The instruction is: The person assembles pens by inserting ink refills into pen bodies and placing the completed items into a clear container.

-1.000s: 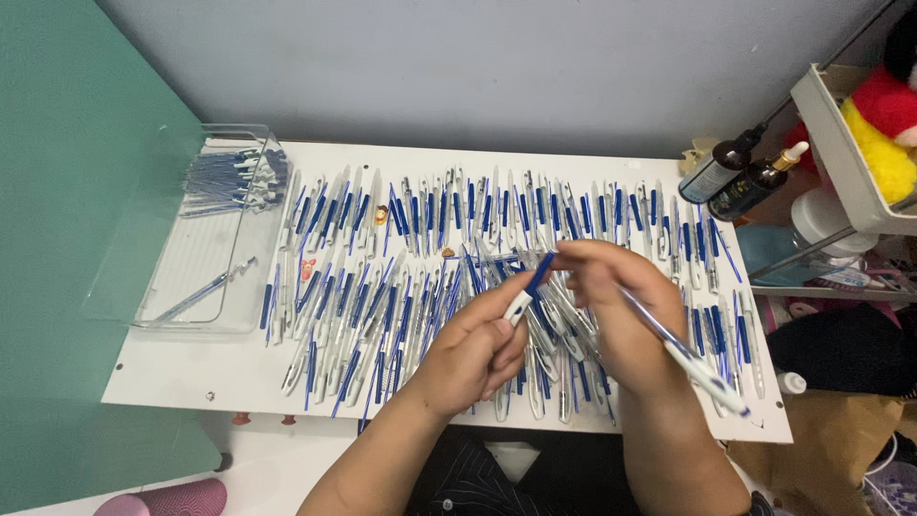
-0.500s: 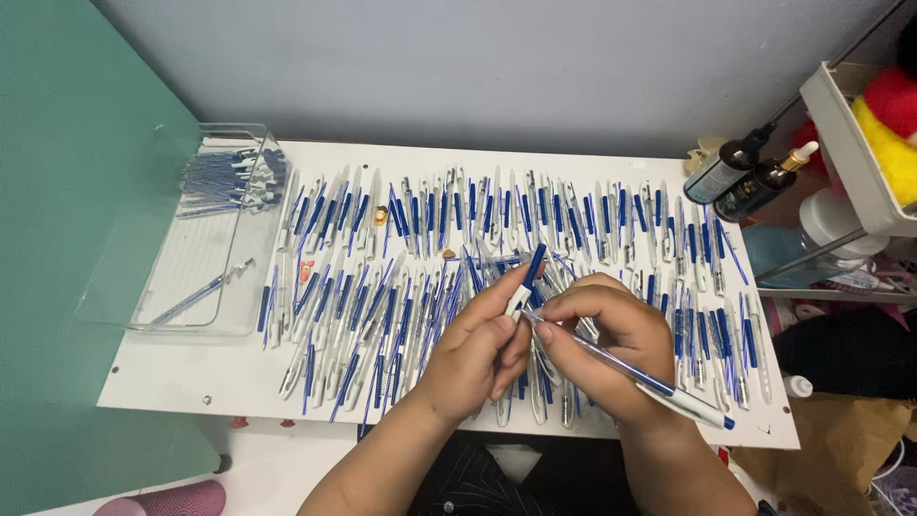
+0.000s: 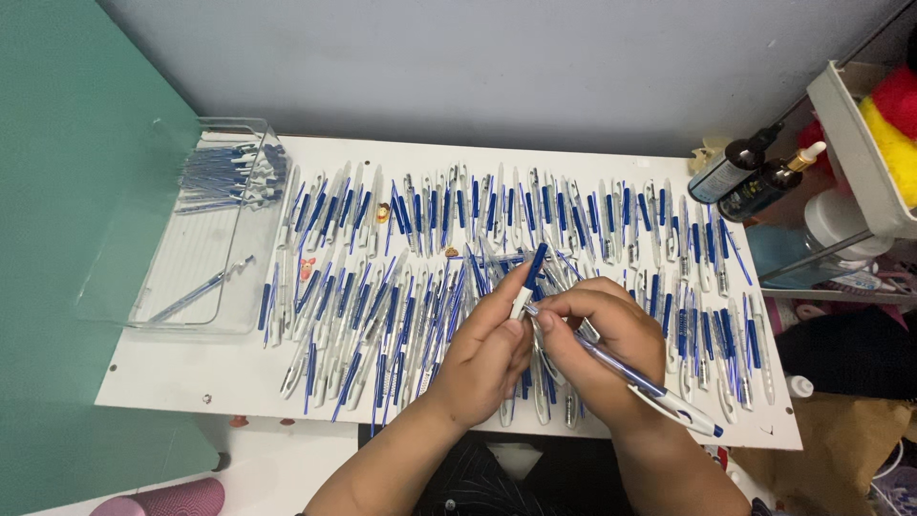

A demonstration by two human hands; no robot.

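My left hand [image 3: 487, 358] pinches a short blue-and-white pen piece [image 3: 527, 279] that points up and away. My right hand [image 3: 607, 344] grips a long blue-and-white pen [image 3: 650, 387] whose tip meets the left hand's fingers; its other end sticks out to the lower right. Both hands hover over the middle of a white table [image 3: 191, 377] covered with several rows of blue-and-white pens [image 3: 420, 220].
A clear plastic tray [image 3: 205, 239] at the table's left holds a bundle of blue pens at its far end and one loose pen. Two dark pump bottles [image 3: 750, 172] and a white shelf with red and yellow items [image 3: 879, 124] stand at the right.
My right hand has come left and closed in on my left hand, bringing the long pen's tip to the left fingers. The left hand stayed nearly still.
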